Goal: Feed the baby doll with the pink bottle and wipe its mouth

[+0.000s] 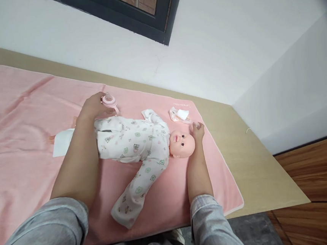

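Observation:
My left hand (93, 105) is closed around a pink baby bottle (109, 100), whose teat is uncovered and points up. Beyond the doll's head, my right hand (198, 131) is closed on a small clear pinkish cap (194, 126), partly hidden by the fingers. Between my arms a baby doll (133, 140) lies on its back in a white patterned outfit, head to the right. Its lower legs are partly behind my left forearm. One long sleeve stretches toward me. The right hand is close to the doll's head but apart from it.
A pink blanket (16, 112) covers much of the wooden table (250, 164). Near the blanket's far right corner lies a clear packet with a white label (182, 114). A white cloth or pad (62, 143) lies by the doll's legs. A wall with a dark-framed window (155, 28) stands behind.

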A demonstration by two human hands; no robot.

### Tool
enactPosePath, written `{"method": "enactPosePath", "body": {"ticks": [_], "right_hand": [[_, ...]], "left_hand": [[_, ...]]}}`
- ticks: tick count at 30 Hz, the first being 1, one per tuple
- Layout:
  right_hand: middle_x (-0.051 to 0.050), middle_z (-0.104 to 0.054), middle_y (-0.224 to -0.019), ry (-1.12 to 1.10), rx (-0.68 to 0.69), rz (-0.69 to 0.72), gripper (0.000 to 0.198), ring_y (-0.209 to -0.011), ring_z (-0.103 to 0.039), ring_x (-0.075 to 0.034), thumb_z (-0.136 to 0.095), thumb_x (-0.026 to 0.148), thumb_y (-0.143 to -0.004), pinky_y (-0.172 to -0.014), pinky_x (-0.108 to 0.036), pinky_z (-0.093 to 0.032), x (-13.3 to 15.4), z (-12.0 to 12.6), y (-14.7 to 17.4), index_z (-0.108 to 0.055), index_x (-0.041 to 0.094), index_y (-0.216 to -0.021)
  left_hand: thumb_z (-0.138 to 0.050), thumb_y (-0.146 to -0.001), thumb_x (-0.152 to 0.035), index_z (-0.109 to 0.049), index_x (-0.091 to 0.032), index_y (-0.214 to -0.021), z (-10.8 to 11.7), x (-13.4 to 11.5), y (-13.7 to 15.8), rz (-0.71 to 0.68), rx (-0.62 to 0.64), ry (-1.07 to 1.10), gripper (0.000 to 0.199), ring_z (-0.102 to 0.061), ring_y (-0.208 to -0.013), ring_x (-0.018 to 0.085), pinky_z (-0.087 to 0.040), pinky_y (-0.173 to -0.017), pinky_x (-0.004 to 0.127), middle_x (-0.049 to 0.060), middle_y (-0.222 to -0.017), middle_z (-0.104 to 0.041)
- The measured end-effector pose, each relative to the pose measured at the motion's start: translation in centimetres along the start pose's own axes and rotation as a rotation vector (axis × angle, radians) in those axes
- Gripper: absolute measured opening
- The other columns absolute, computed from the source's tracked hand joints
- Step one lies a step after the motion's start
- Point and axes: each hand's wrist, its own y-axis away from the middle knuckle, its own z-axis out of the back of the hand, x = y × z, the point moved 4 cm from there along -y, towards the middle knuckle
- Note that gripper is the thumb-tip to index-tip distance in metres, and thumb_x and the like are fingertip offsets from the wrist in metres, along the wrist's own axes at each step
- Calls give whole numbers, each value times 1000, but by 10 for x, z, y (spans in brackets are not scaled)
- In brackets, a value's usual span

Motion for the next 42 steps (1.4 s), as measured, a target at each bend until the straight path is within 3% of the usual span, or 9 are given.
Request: {"method": "enactPosePath", "body": {"ticks": [5, 9, 14, 18, 24, 29, 34, 36, 42], "right_hand": [[-15, -67, -109, -224, -98, 8, 52, -99, -63, -21, -48, 56, -85, -94, -37, -50, 25, 14, -7, -61, 11, -107], [-12, -67, -108, -510, 16, 150, 52, -100, -65, -20, -51, 59, -84, -91, -36, -53, 88, 27, 1, -63, 13, -104], [-8, -59, -132, -642, 288, 395, 54, -121, -60, -21, -43, 60, -90, -101, -42, -52, 185, 32, 62, -55, 26, -130], [-5, -50, -143, -557, 396, 580, 56, -138, -47, -23, -39, 61, -93, -111, -44, -45, 230, 25, 114, -44, 34, -141], [-6, -47, -148, -580, 479, 629, 60, -141, -43, -24, -42, 65, -92, -117, -46, -38, 239, 10, 137, -45, 31, -142], [-4, -46, -149, -522, 543, 659, 56, -139, -44, -22, -45, 61, -93, -115, -42, -42, 240, 8, 140, -47, 31, -140], [-1, -30, -159, -478, 698, 625, 88, -136, -47, -21, -69, 51, -82, -110, -40, -48, 241, 3, 146, -20, 37, -153], [-1, -26, -161, -455, 687, 607, 98, -135, -47, -21, -72, 49, -79, -108, -38, -50, 239, 2, 146, -11, 39, -155], [1, -23, -161, -476, 577, 591, 89, -124, -54, -19, -69, 40, -82, -98, -33, -57, 235, 5, 140, -14, 42, -153]], "left_hand": [[-77, -72, -30, -57, -14, -125, 14, -40, 17, -171, -57, 226, 59, -58, -100, 17, -47, -88, 30, 1, -111, -64], [-72, -78, -31, -56, -13, -124, 13, -88, 41, -358, 12, 368, 52, -60, -102, 20, -50, -92, 35, 4, -116, -64], [-75, -69, -29, -45, -19, -138, -9, -135, 69, -472, 65, 347, 76, -63, -108, 26, -53, -90, 36, 8, -124, -61], [-72, -70, -32, -40, -22, -142, -20, -161, 95, -526, 120, 237, 79, -61, -114, 31, -51, -94, 40, 8, -121, -63], [-69, -74, -36, -36, -22, -145, -15, -172, 116, -565, 127, 165, 80, -59, -118, 32, -50, -94, 41, 10, -126, -60], [-70, -74, -38, -34, -23, -146, -11, -171, 116, -577, 101, 176, 82, -61, -115, 32, -51, -91, 41, 9, -123, -63], [-72, -72, -35, -35, -26, -145, -13, -169, 112, -571, 61, 221, 83, -63, -111, 31, -51, -92, 41, 7, -118, -66], [-72, -73, -36, -33, -26, -146, -14, -169, 113, -573, 42, 234, 83, -63, -112, 31, -50, -93, 41, 7, -119, -66], [-72, -79, -41, -29, -27, -149, -20, -172, 117, -581, 45, 181, 83, -59, -121, 31, -49, -97, 41, 8, -129, -62]]}}
